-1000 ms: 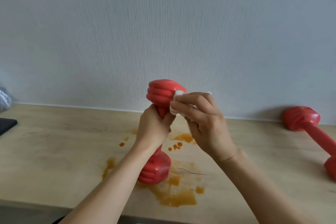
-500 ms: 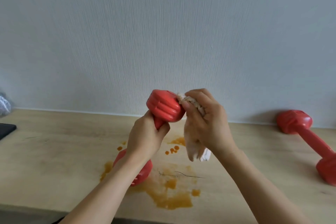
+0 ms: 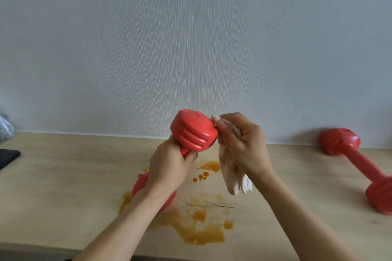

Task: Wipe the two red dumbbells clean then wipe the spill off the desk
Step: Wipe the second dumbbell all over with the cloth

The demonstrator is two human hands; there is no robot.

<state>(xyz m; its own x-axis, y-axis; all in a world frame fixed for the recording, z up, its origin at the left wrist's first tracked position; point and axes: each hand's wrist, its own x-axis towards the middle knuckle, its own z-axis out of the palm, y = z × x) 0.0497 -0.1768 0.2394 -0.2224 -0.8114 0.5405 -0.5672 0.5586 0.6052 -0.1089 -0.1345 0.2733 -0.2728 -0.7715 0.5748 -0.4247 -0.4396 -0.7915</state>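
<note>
Held dumbbell (image 3: 194,131): red, lifted off the desk, tilted, upper head leaning right, lower head (image 3: 148,192) low over the spill and mostly behind the left wrist; whether that lower head touches the desk, cannot tell.
Left hand (image 3: 169,167): fingers curled round the handle just under the upper head, a firm grip.
Right hand (image 3: 241,146): fingers and thumb bunched round a white tissue (image 3: 233,178); fingertips press the wad against the right edge of the upper head.
Tissue: crumpled top pokes out above the fingers, touching the red plastic; loose tail hangs below the palm, clear of the desk.
Spill (image 3: 199,231): orange-brown liquid on the desk, largest pool near the front edge, smaller drops and a patch farther back between the two hands.
Second dumbbell (image 3: 360,165): red, lying on the desk at far right, well apart from the hands, one head near the wall, the other toward the front.
Desk (image 3: 63,186): pale wood, running to the wall.
Wall (image 3: 191,38): pale grey, fine vertical texture.
Left edge: a dark flat object (image 3: 8,155) on the desk, partly cut off; a blurred grey bundle (image 3: 6,127) behind it, probably fabric.
</note>
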